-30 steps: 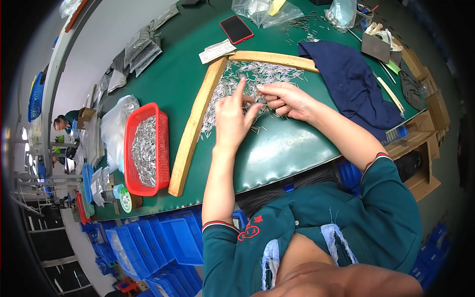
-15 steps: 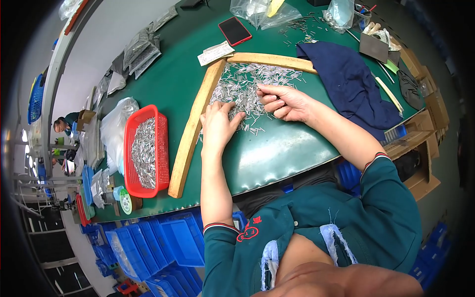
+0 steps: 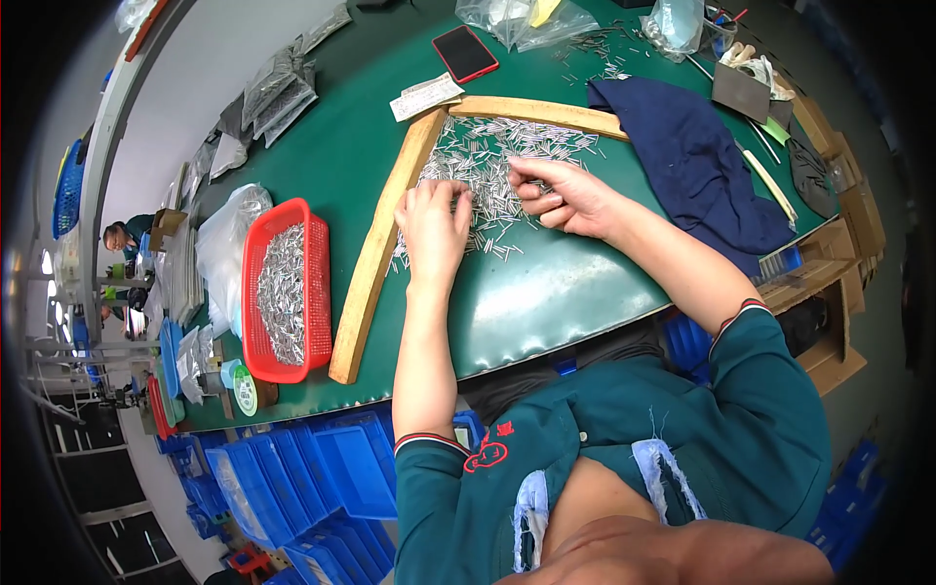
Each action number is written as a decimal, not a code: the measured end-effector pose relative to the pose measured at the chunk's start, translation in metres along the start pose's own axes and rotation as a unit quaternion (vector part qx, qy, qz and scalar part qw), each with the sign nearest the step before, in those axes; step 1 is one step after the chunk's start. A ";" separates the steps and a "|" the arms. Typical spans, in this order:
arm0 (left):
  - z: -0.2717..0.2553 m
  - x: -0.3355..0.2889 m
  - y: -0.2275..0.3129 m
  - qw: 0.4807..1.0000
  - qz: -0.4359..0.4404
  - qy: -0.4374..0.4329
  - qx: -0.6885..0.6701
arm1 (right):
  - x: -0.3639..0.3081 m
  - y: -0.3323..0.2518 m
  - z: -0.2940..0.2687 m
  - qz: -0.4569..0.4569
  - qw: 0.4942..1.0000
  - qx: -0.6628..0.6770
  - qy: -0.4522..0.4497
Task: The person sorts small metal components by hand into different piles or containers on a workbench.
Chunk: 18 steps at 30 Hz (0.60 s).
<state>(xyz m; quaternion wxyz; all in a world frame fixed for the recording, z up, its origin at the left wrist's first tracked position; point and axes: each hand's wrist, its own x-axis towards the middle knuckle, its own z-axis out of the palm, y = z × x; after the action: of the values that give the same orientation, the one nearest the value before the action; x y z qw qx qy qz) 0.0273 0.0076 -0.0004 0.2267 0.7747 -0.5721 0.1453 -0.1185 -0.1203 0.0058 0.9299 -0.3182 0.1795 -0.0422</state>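
A loose heap of short, thin silvery metal pins point(image 3: 490, 200) lies on the green tabletop in front of me. Over its left side, beside a long wooden strip, my left hand point(image 3: 434, 226) bends its fingers down with the thumb drawn in close to them; whatever lies between the tips is hidden. My right hand point(image 3: 567, 199) is held at the right part of the heap, its thumb and index finger pinched and the other fingers curled. Anything in that pinch is too small to make out.
Two wooden strips point(image 3: 375, 273) meet in a corner around the heap. Left of them stands a red plastic basket point(image 3: 321, 292) of similar pins. A phone point(image 3: 465, 54), paper slips point(image 3: 426, 97) and a navy cloth point(image 3: 682, 171) lie beyond. Blue bins point(image 3: 361, 473) sit below the table edge.
My left hand has shifted slightly, and its thumb, spread away before, is now drawn up to the fingers. My right hand stays almost in place, still pinched.
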 end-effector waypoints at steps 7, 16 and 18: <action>-0.003 0.003 0.013 0.974 0.015 0.075 -0.213 | 0.003 0.013 0.003 -0.120 0.957 -0.258 0.061; -0.002 0.003 0.021 0.970 0.040 0.106 -0.214 | 0.005 0.023 0.003 -0.323 0.864 -0.382 0.066; -0.002 0.003 0.021 0.968 0.048 0.115 -0.217 | 0.005 0.022 0.002 -0.304 0.870 -0.384 0.066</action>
<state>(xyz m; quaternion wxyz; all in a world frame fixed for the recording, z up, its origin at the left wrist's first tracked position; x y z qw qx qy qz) 0.0084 0.0011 0.0067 0.4467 0.6568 -0.5963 0.1161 -0.1135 -0.1028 -0.0071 0.6619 -0.6853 0.1372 -0.2711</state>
